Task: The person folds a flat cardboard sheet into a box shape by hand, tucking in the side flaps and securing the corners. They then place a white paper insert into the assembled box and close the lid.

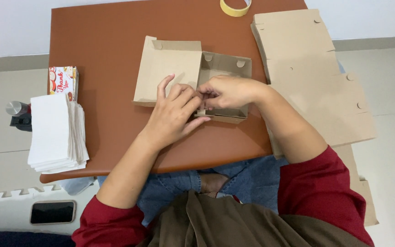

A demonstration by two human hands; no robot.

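- The cardboard box (193,75) is plain brown kraft board, partly folded, and lies near the middle of the brown tabletop (106,41), slightly toward the near edge.
- Its left half is a flat lid panel with a narrow folded lip along the far and left edges; a small half-round tab notch shows at the far-left corner.
- Its right half is an open tray with raised walls; two half-round tab cut-outs show on the inside of the far wall.
- The near wall of the tray stands upright, and a short flap projects at its left end, where both hands meet.
- The left hand (174,112) rests over the junction of lid and tray, fingers bent together and pressing on the near-wall flap, with the index finger lifted apart from the rest.
- The right hand (227,91) covers the near part of the tray, fingers curled and pinching the same flap against the fingertips of the left hand.
- A stack of flat, unfolded box blanks (312,77) in the same brown board lies over the right edge of the tabletop, overhanging it.
- A roll of yellow tape (235,7) sits at the far edge.
- A stack of white paper sheets (53,132) lies at the left edge, with a small pile of printed cards (61,81) just beyond it.
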